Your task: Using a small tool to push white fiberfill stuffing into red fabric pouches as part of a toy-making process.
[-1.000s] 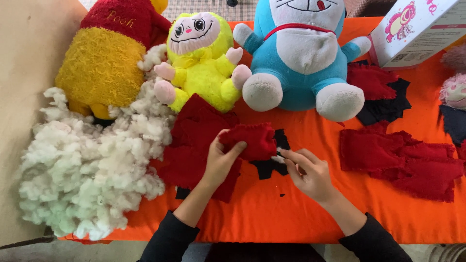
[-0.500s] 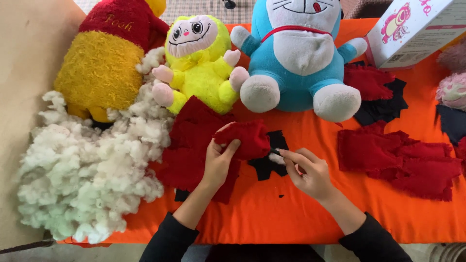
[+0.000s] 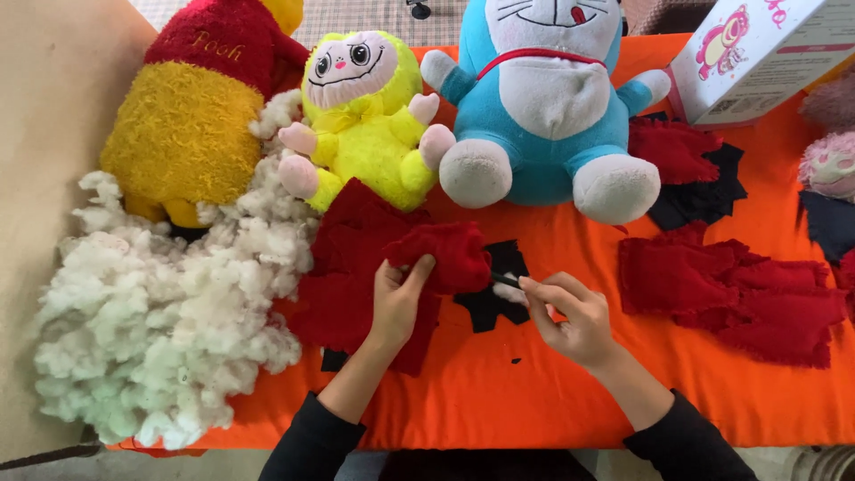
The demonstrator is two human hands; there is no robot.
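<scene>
Fingers of the left hand are curled over the near end of a stuffed red fabric piece, thumb on top, pressing it against the pile of flat red fabric beneath. Fingers of the right hand are pressed together, pinching a small tuft of white stuffing just beside the piece's right end. The piece lies on the orange table cover, in front of the yellow plush toy and blue plush toy. Its long axis runs left to right, the right end pointing toward the right hand. It looks plump, fuzzy, dark red, with rounded edges. Black felt cutout lies under its right end. Loose white stuffing heap sits well to the left.
</scene>
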